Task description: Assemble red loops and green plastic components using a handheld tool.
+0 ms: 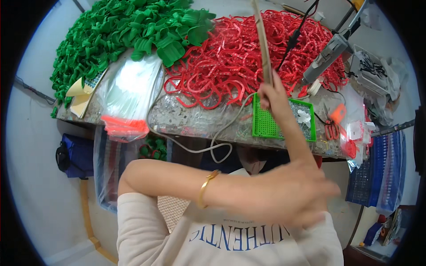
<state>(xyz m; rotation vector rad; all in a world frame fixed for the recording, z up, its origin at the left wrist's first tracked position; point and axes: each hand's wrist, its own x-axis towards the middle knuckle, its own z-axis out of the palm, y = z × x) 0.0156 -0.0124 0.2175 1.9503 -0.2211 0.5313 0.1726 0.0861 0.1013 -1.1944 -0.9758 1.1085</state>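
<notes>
My right hand (274, 95) is raised over the table, closed around a long, thin, flat brown strip (263, 44). The strip points up and away; I cannot tell what kind of thing it is. My left arm, with a gold bangle, reaches across my chest. At its end my left hand (284, 193) lies over or in front of my right arm near the elbow, its fingers smeared by motion. Beneath the right hand stands a green basket tray (266, 126) with small metallic bits in it. Beyond lies a big heap of red plastic strips (222, 57).
Green plastic pieces (128, 31) are piled at the far left. In front are clear plastic bags (131, 84) with orange-red ends and a yellow pad (82, 97). A grey clamp-like tool (326, 57), red-handled scissors (331, 128) and a white basket (368, 73) are on the right. A pale cord (186, 148) hangs over the front edge.
</notes>
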